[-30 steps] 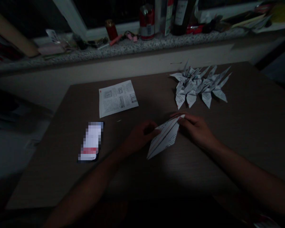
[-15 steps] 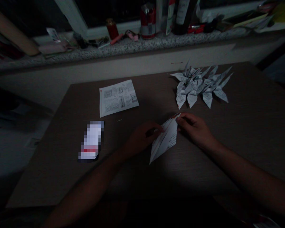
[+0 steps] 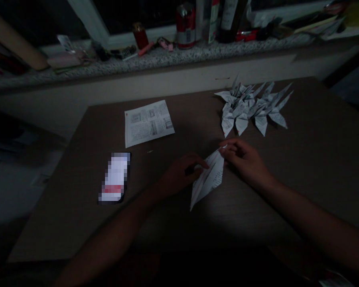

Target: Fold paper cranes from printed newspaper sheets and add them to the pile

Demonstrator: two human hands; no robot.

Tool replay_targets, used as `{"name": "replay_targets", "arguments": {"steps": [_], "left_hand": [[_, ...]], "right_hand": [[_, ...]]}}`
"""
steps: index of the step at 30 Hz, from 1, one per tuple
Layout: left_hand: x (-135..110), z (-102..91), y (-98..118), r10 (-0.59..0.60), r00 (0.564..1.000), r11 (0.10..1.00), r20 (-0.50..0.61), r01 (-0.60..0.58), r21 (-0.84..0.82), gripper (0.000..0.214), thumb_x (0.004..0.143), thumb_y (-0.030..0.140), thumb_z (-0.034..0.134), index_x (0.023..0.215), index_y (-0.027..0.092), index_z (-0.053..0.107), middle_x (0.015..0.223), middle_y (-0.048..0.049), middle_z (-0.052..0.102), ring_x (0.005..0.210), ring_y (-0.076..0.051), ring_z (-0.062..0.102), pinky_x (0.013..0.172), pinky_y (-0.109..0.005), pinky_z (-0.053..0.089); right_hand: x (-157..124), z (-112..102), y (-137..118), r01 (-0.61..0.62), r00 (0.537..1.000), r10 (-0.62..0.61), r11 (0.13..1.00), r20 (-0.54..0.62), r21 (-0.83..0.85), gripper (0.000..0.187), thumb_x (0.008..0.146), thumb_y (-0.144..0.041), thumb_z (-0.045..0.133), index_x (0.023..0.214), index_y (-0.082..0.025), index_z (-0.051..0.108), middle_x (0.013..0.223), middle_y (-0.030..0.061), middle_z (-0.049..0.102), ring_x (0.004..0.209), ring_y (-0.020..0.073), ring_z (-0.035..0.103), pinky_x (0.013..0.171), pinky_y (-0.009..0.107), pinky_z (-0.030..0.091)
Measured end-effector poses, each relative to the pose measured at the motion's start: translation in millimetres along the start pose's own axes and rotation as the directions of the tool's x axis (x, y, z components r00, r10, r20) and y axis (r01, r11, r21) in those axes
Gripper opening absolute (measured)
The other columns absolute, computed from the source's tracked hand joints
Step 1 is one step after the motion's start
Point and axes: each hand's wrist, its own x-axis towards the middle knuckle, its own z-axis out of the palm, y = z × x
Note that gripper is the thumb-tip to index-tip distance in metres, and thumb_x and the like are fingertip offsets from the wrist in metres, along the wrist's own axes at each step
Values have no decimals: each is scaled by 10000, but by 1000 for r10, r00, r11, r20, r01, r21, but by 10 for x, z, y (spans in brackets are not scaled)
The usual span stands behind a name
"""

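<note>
A folded kite-shaped paper piece [image 3: 208, 180] made from a printed page lies on the dark wooden table [image 3: 302, 159]. My left hand [image 3: 181, 174] pinches its left edge with closed fingers. At the upper tip of the piece, my right hand [image 3: 245, 161] grips with fingers pressed together. A pile of several finished folded paper figures [image 3: 251, 107] lies just beyond my right hand.
A flat printed sheet [image 3: 148, 122] lies at the table's far left-centre, and a phone [image 3: 115, 177] rests nearer on the left. Behind the table a granite ledge [image 3: 167, 57] carries a red can [image 3: 185, 20], bottles and small clutter. The room is dim.
The folded piece has turned so that its long point aims more steeply toward me. Both hands kept their grip and shifted slightly with it.
</note>
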Motion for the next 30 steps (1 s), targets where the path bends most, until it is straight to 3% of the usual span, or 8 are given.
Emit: {"name": "replay_targets", "arguments": {"steps": [4, 9, 15, 22, 30], "left_hand": [[-2, -18, -18, 18, 999, 1000, 45, -19, 14, 207, 1001, 217, 579, 1159, 223, 713, 1181, -60, 664, 1074, -184, 643, 941, -310, 502], [-23, 0, -26, 27, 995, 999, 91, -30, 30, 330, 1017, 211, 549, 1313, 274, 681, 1276, -66, 620, 1146, -195, 620, 981, -332, 498], [-20, 87, -6, -13, 999, 998, 49, 10, 64, 289, 997, 369, 653, 1266, 269, 693, 1270, -75, 614, 1121, -223, 627, 970, -358, 515], [-7, 74, -20, 44, 997, 998, 59, -46, 45, 248, 990, 256, 654, 1236, 256, 683, 1285, -63, 622, 1203, -222, 615, 1054, -368, 476], [-14, 48, -14, 26, 998, 999, 57, -27, 18, 274, 974, 226, 658, 1246, 252, 665, 1286, -61, 622, 1209, -221, 611, 1067, -366, 469]], "right_hand": [[9, -10, 56, -64, 998, 63, 995, 26, 78, 334, 823, -406, 827, 1109, -259, 735, 735, -41, 670, 631, 123, 622, 592, 256, 521], [-2, -8, 63, -180, 982, 174, 978, 66, 102, 312, 782, -463, 855, 980, -239, 767, 815, 5, 739, 697, 151, 670, 655, 289, 552], [-11, 19, 54, -105, 993, 104, 994, 61, 18, 289, 803, -478, 834, 949, -235, 776, 705, -16, 689, 634, 140, 629, 618, 282, 527], [-30, 13, 47, -174, 980, 156, 972, 120, 160, 282, 840, -507, 794, 957, -251, 810, 946, 46, 804, 834, 193, 737, 760, 337, 615], [-32, -16, 28, -177, 975, 135, 953, 178, 245, 294, 860, -496, 779, 983, -233, 825, 939, 60, 816, 817, 212, 766, 812, 382, 633]]}}
